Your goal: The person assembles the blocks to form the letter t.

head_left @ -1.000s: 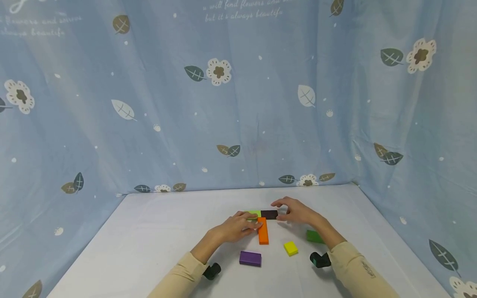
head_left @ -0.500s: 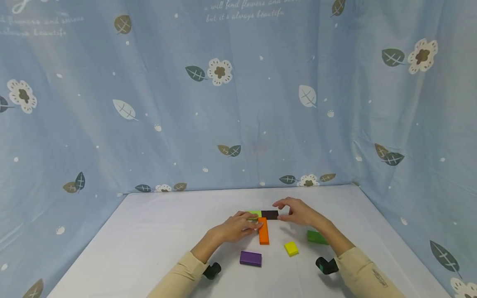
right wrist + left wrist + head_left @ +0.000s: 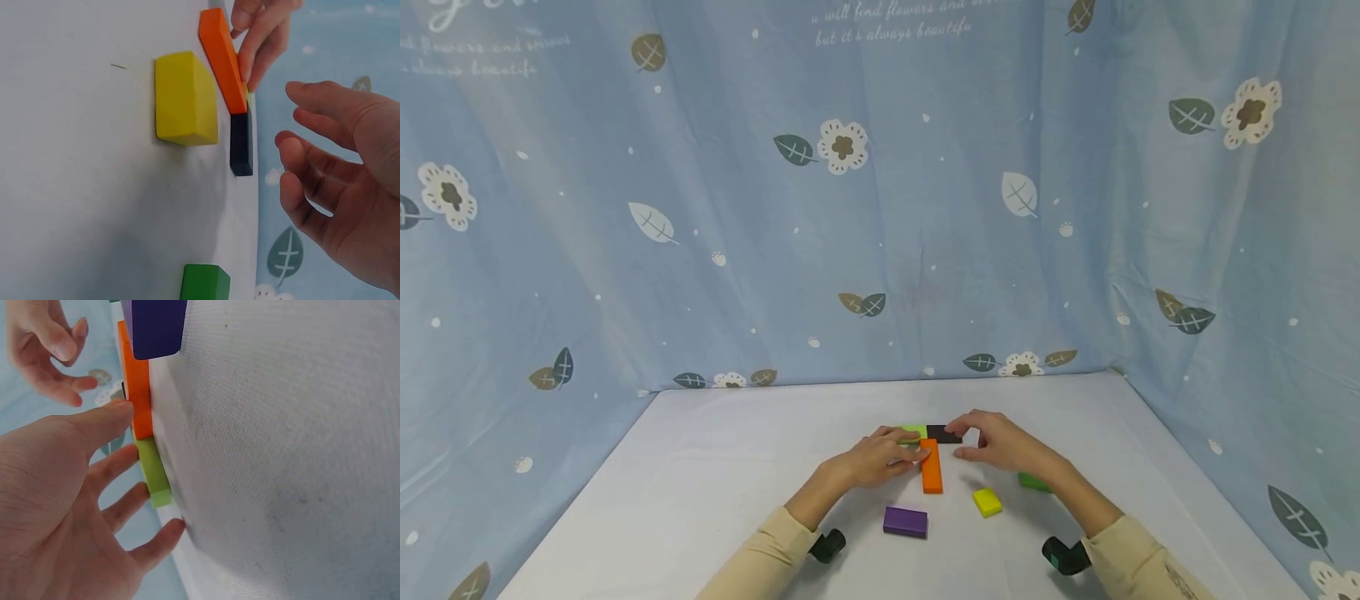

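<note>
An orange block (image 3: 932, 477) lies lengthwise on the white table, its far end against the line formed by a lime green block (image 3: 154, 478) and a black block (image 3: 241, 147). My left hand (image 3: 872, 460) rests at their left side, thumb tip on the orange block and loosely spread fingers at the lime green one. Above the black block's right end hovers my right hand (image 3: 1002, 442), fingers relaxed and bent, holding nothing. In the right wrist view, space shows between its fingertips and the blocks.
Nearer me lie a purple block (image 3: 906, 522) and a small yellow block (image 3: 987, 502). A green block (image 3: 1032, 482) is partly hidden under my right forearm. Behind the table (image 3: 737, 450) hangs a blue curtain (image 3: 910, 250) with flowers and leaves.
My right hand has shifted slightly toward me, its index fingertip now overlapping the black block's end. The left hand and the blocks have stayed in place.
</note>
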The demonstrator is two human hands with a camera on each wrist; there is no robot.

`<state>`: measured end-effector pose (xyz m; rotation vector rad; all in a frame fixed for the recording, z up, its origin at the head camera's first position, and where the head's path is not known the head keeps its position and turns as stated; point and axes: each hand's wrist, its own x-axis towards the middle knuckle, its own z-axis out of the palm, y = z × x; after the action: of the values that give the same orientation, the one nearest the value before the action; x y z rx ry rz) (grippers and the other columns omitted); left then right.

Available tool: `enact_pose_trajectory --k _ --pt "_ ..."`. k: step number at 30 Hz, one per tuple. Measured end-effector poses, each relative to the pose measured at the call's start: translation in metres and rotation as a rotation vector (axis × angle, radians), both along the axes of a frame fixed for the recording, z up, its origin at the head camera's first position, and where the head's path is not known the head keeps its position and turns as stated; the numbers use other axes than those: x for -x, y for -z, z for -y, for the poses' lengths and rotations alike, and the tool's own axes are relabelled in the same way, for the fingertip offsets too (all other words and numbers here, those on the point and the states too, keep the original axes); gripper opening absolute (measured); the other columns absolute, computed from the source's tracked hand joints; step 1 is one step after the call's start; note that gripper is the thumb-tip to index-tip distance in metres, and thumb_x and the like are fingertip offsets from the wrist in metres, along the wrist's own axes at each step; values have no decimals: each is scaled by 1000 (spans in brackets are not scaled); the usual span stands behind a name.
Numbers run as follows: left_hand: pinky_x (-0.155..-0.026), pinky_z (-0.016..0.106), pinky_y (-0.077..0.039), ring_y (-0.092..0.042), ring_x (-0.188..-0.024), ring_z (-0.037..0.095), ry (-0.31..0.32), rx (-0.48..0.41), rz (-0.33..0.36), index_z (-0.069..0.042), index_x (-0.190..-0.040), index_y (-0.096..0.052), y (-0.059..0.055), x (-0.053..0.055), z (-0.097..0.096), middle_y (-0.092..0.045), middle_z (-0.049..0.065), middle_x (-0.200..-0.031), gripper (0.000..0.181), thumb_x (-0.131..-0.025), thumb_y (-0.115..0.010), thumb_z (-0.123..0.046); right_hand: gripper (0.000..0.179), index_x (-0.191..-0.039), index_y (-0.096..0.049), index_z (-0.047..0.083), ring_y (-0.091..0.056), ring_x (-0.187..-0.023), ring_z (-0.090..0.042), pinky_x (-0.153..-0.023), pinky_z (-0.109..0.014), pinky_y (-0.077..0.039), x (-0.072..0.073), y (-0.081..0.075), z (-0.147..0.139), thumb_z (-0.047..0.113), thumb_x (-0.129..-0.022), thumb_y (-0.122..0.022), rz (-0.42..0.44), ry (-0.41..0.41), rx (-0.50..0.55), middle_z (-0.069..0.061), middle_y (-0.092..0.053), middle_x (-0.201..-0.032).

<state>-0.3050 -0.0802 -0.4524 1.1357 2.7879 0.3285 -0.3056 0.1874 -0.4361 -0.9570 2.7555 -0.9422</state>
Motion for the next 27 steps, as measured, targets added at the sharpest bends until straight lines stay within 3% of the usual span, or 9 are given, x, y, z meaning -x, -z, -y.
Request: enact_pose_trajectory --k 11,27 --pt "-107 56 -42 -42 -137 30 0 -1 17 -26 -136 -59 -1 0 0 -47 4 -151 36 -100 -56 -27 42 -125 -64 8 -53 -71 -13 -64 -19 -49 -13 0 2 30 -90 -72 27 5 1 -11 -67 -111" --pt "-106 59 -42 -40 -137 32 -14 -6 34 -29 -136 -59 2 3 1 -46 3 -152 36 -101 -54 -28 36 -117 -66 7 -54 -68 -11 -63 -18 -50 -33 5 9 31 -91 -71 44 -71 41 -10 -70 -107"
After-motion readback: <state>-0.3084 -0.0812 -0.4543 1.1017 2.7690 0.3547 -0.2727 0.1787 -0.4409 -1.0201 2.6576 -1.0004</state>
